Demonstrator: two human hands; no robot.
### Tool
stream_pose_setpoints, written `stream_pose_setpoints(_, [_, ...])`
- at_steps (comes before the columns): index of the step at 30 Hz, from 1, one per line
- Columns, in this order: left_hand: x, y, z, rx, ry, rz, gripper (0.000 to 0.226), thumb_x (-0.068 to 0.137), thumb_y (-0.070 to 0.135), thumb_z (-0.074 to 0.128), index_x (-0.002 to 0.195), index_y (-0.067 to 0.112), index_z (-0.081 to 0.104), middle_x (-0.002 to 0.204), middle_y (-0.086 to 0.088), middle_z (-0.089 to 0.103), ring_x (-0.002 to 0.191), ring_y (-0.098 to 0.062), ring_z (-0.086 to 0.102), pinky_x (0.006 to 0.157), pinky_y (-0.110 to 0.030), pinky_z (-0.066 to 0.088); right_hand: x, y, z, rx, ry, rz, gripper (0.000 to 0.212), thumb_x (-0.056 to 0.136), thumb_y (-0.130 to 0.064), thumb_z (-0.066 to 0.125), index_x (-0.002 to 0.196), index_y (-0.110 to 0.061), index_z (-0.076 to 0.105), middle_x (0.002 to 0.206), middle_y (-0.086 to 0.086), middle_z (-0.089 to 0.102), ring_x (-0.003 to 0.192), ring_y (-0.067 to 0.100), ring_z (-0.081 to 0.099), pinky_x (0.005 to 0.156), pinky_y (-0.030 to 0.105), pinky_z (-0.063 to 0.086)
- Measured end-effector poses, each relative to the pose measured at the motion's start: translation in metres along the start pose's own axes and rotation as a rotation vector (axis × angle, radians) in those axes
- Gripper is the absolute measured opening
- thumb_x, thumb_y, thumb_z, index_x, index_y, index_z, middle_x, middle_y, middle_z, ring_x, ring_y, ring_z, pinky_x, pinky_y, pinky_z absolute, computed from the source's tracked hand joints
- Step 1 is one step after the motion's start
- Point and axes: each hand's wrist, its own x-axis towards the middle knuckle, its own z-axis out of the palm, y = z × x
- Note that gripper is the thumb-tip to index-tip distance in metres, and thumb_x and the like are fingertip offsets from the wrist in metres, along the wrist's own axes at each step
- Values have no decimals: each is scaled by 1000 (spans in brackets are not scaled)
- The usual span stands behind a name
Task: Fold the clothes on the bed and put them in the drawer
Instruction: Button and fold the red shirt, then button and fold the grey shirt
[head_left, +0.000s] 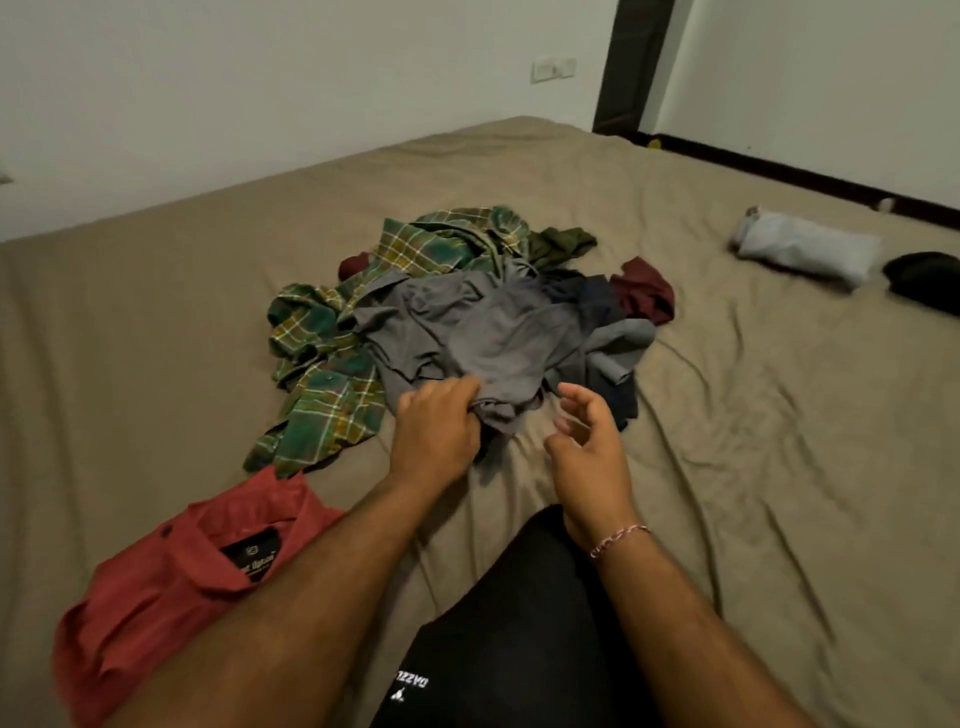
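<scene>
My left hand (436, 431) has its grip pinched on the near hem of the grey garment (483, 332), which lies on top of the heap of clothes (452, 312) in the middle of the bed (753, 415); my right hand (587, 441) hovers just beside it, fingers loosely spread and holding nothing. I judge the grey garment light, soft and limp: it will sag wherever I lift it, so one pinch only drags a bunch of cloth. It seems best to take a second hold with the right hand further along the same edge and shake it flat. Crumpled as it is, it has no clear long axis; its bulk runs roughly from my hand away toward the far side of the heap, and I cannot tell which end is collar or waistband. It overlaps the green plaid shirt (332, 384) on its left and dark pieces on its right, so it may snag them when pulled. A folded red shirt (182, 582) lies near my left forearm.
</scene>
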Motion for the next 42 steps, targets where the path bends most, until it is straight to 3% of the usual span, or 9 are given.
stream_pose_setpoints(4, [-7, 84, -29, -487, -142, 294, 16, 93, 22, 52, 107, 24, 60, 91, 3, 70, 81, -23, 67, 67, -42, 51, 10, 3, -30, -226, -49, -242, 77, 88, -25, 65, 158, -28, 33, 152, 8, 44, 134, 20, 48, 115, 34, 41])
stream_pose_setpoints(10, [-21, 163, -19, -1180, -398, 205, 28, 95, 15, 66, 119, 28, 62, 107, 1, 72, 101, -19, 70, 85, -34, 59, -9, 4, -109, 468, 119, 61, 29, 89, -22, 73, 112, -5, 71, 105, 18, 72, 96, 30, 66, 86, 46, 54])
stream_pose_setpoints(15, [-21, 191, 39, -371, -415, 362, 63, 83, 31, 66, 143, 23, 49, 148, -4, 47, 136, -25, 44, 111, -46, 44, -61, 44, -228, 365, 432, 105, 22, 98, -6, 48, 91, -17, 65, 72, -10, 72, 66, 4, 67, 72, 31, 52])
stream_pose_setpoints(18, [-3, 185, 59, 268, -742, 355, 103, 87, 46, 73, 164, 23, 8, 172, -9, -6, 158, -35, 0, 121, -68, 20, -97, 56, -314, -255, 129, 79, 17, 87, -16, 59, 102, -9, 66, 82, -9, 74, 73, -6, 67, 75, 17, 50])
stream_pose_setpoints(21, [14, 181, 72, 555, -813, 302, 100, 86, 51, 74, 163, 30, 12, 171, -10, 2, 156, -43, 9, 111, -76, 24, -125, 64, -361, -935, -170, 106, 46, 76, -40, 56, 117, -23, 68, 104, -4, 76, 89, 6, 69, 77, 22, 52])
stream_pose_setpoints(27, [-11, 249, 76, 202, -529, 425, 5, 98, 22, 48, 101, 19, 49, 109, -16, 67, 96, -41, 65, 78, -45, 53, -160, 81, -366, -761, -138, -3, 90, 82, -56, 72, 158, -38, 27, 150, -14, 49, 134, 4, 52, 106, 23, 44])
stream_pose_setpoints(32, [-113, 342, 98, -432, -674, 653, 36, 88, 22, 59, 123, 21, 52, 119, -11, 68, 107, -35, 65, 88, -44, 53, -161, 70, -349, -122, 225, 50, 80, 79, -81, 58, 146, -38, 45, 149, -20, 47, 134, -7, 48, 109, 18, 42])
stream_pose_setpoints(35, [-145, 360, 106, -607, -955, 759, 52, 88, 20, 66, 137, 22, 48, 129, -3, 63, 112, -19, 62, 94, -37, 52, -167, 78, -352, -215, 330, 155, 55, 90, -62, 64, 137, -38, 51, 134, -21, 57, 118, -14, 56, 100, 18, 49])
stream_pose_setpoints(42, [-84, 302, 98, -570, -687, 601, 46, 92, 30, 71, 136, 32, 57, 132, 16, 61, 120, 1, 58, 104, -36, 52, -171, 99, -377, -438, 453, 209, 19, 97, -19, 69, 101, -37, 67, 94, -16, 71, 88, 0, 66, 74, 21, 52])
